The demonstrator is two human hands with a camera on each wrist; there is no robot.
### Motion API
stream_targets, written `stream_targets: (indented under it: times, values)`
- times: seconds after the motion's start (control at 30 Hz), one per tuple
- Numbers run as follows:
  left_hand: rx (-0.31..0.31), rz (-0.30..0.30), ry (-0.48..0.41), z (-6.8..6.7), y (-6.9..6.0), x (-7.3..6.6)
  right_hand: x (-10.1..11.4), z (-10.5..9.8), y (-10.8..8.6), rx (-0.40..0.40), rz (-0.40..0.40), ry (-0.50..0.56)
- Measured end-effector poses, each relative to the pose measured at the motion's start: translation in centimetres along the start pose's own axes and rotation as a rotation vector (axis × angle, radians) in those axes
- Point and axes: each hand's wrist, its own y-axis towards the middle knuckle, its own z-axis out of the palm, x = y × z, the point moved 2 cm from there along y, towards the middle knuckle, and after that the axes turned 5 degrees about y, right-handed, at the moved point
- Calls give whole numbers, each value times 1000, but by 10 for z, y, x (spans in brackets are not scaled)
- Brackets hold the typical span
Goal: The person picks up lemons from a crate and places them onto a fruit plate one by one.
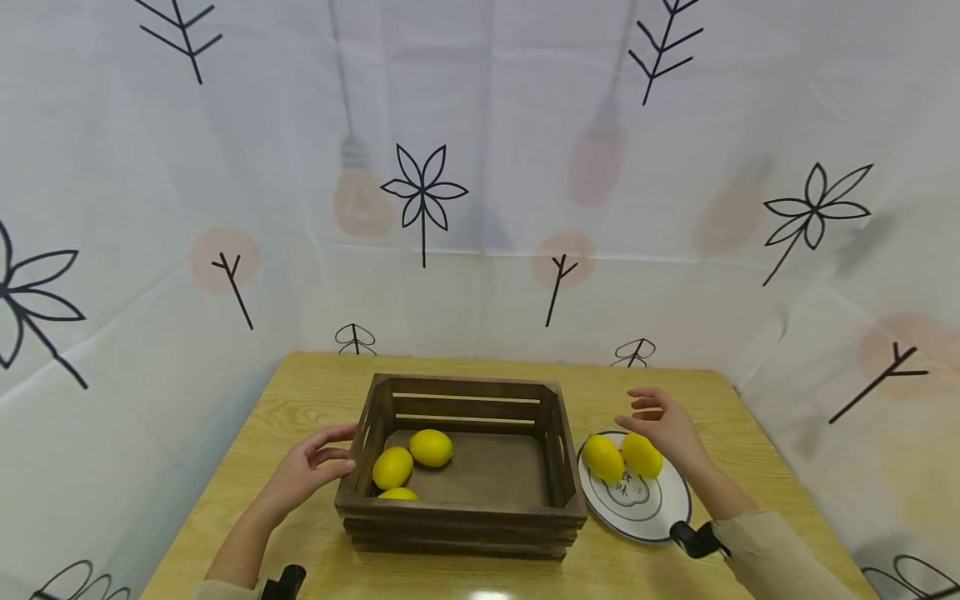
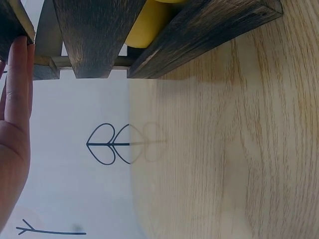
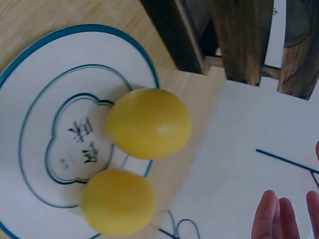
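A dark wooden slatted crate [image 1: 461, 527] stands on the table with several yellow lemons inside, such as one lemon [image 1: 431, 448] near its back left. My left hand [image 1: 311, 467] touches the crate's left side; in the left wrist view its straight fingers [image 2: 19, 84] reach the top slat. To the right, a white plate [image 1: 637, 521] with a dark blue rim carries two lemons, a left one [image 1: 603, 458] and a right one [image 1: 642, 455]. Above the right lemon hovers my right hand [image 1: 667, 425], its fingers loosely bent with nothing between them.
The light wooden table [image 1: 315, 392] bears the crate and plate side by side, the plate close against the crate's right side. A white printed cloth [image 1: 480, 283] hangs behind and on both sides. Black camera straps [image 1: 697, 540] sit on both wrists.
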Motion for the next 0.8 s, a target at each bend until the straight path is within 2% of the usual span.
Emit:
stream_targets:
  times: [0.4,0.8]
  values:
    - [11,-18,-5,-4,1,0,27,9,11,17,-37,11]
    - [23,2,-15,-7,1,-2,56,21,27,50,-77,42]
